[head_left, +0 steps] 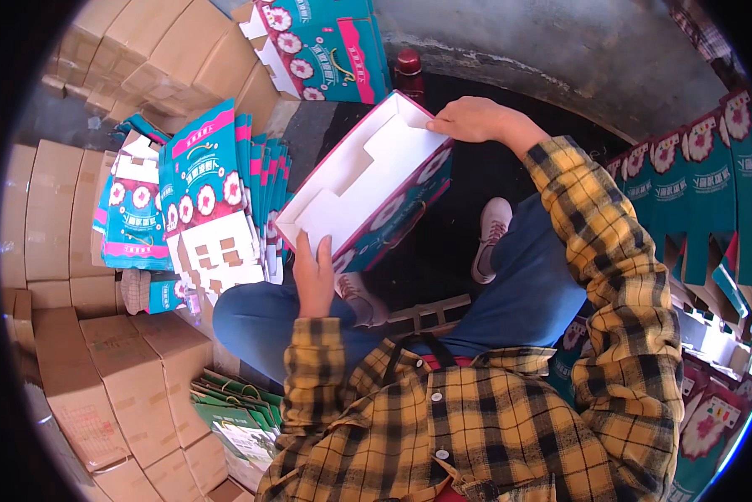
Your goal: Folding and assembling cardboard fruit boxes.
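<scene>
An open cardboard gift box (404, 213), white inside and teal and pink outside, is tilted above my lap between both hands. My right hand (472, 120) is closed on the corner of its rim at the far right. At the near left end, my left hand (313, 276) grips the edge, with fingertips showing over the rim and the rest of the grip partly hidden. White flaps lie folded along the inner floor of the box, and I see nothing else in it.
Flattened teal cartons (204, 180) are stacked to my left, beside brown boxes (125, 376). Green bags (238, 410) sit by my left elbow. More teal cartons (317, 50) and a red-capped flask (409, 71) stand ahead. Rows of teal boxes (702, 184) line my right side.
</scene>
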A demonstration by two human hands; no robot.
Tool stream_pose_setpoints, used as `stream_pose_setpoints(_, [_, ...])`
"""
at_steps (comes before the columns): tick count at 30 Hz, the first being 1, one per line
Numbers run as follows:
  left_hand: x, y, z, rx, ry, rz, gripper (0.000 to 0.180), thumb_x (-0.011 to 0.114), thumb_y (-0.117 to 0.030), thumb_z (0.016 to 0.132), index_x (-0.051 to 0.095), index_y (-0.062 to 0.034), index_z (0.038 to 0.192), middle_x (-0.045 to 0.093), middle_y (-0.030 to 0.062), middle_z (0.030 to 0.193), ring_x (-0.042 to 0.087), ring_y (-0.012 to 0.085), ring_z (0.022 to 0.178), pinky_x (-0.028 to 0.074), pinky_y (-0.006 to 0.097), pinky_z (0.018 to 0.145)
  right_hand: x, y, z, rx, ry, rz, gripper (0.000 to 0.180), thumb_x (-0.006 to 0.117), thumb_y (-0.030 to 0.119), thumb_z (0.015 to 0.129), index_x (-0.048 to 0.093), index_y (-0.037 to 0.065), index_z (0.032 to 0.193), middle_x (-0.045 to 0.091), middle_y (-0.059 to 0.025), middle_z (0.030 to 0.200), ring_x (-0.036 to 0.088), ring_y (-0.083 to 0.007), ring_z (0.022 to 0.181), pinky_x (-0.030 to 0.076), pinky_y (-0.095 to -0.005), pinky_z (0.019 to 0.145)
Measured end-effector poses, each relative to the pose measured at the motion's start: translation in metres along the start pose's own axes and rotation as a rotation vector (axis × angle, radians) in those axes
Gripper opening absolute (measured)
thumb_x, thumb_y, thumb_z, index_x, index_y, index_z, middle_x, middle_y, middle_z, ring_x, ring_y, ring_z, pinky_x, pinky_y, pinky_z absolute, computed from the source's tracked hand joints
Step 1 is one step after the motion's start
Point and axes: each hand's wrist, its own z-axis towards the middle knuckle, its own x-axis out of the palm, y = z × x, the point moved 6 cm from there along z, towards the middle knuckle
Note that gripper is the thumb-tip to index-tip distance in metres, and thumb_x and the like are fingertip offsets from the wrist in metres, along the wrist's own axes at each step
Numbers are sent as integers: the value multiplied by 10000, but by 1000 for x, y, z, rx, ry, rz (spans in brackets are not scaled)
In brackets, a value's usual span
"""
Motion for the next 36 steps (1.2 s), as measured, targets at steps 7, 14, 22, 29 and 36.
stream_pose_setpoints(7, [32, -27, -6, 383, 104, 555, 538, 674, -156, 922, 518, 3, 1412, 496, 217, 1462, 403, 405, 1417, 281, 529, 1192, 19, 67, -22, -517, -366, -294, 592, 746, 420, 840, 628, 72, 1304, 593, -180, 1354, 577, -361, 1225, 492, -467, 1004])
stream_pose_setpoints(14, [39, -33, -7, 379, 171, 398, 607, 729, -270, 907, 519, 11, 1403, 520, 237, 1447, 482, 425, 1343, 371, 495, 1133, 68, 79, -10, -611, -352, -486, 621, 830, 414, 762, 632, 80, 1247, 609, -103, 1257, 579, -306, 1204, 498, -440, 981])
stream_pose_setpoints(22, [40, -23, 0, 374, 233, 298, 532, 717, -292, 908, 582, 6, 1327, 576, 222, 1387, 535, 413, 1279, 418, 494, 1082, 81, 69, 9, -483, -11, -472, 480, 811, 419, 796, 693, 78, 1113, 642, -81, 1173, 585, -298, 1179, 532, -424, 938])
stream_pose_setpoints(29, [26, -34, -8, 405, 163, 280, 515, 738, -244, 888, 588, 3, 1314, 548, 222, 1413, 533, 416, 1274, 417, 498, 1081, 62, 79, -7, -636, -226, -349, 391, 761, 410, 857, 683, 68, 1028, 644, -93, 1120, 600, -331, 1103, 526, -432, 906])
stream_pose_setpoints(36, [-52, 42, 26, -50, -384, 58, 455, 580, -288, 1026, 564, 39, 1343, 542, 236, 1422, 488, 405, 1337, 379, 462, 1123, 4, 24, 1, -180, -689, 127, 420, 569, 461, 994, 709, 64, 989, 671, -161, 1120, 629, -367, 1082, 506, -431, 930])
